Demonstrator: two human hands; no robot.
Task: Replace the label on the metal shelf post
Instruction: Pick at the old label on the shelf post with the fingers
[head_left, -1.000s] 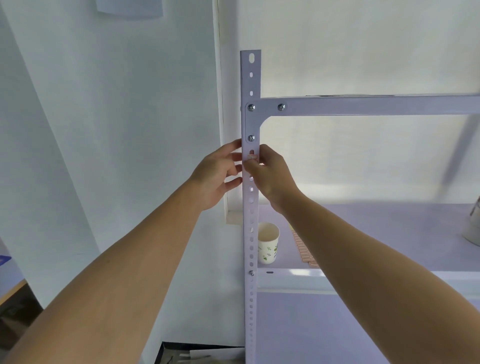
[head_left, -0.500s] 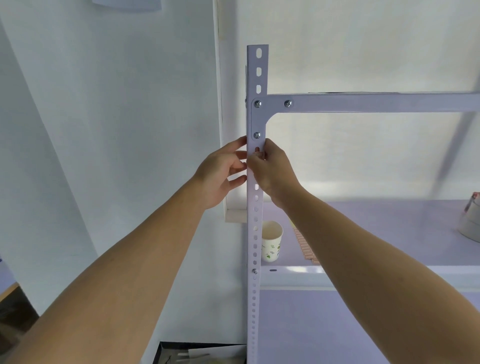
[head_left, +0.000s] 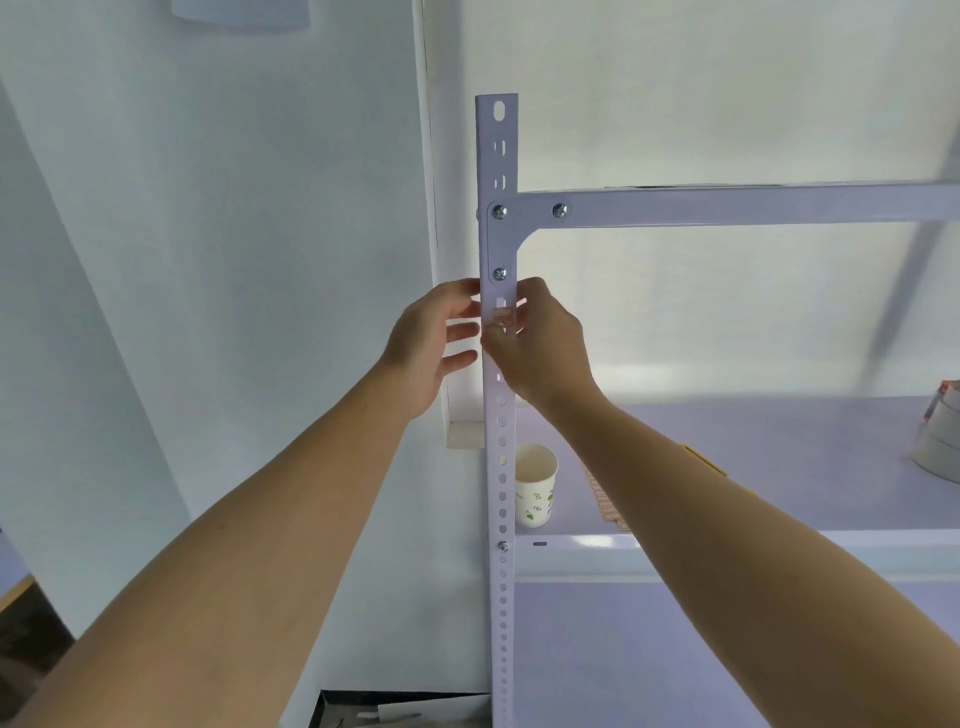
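Label (head_left: 503, 318) uncovered again: right hand (head_left: 540, 348) pinches it to post (head_left: 502, 597), left hand (head_left: 423, 351) fingers (head_left: 461, 331) straight.

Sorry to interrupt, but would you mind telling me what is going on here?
A person is working on a small label on the white shelf post, just below a bolt. The right hand pinches the post with its thumb at the label; the left hand rests open-fingered against the post's other edge.
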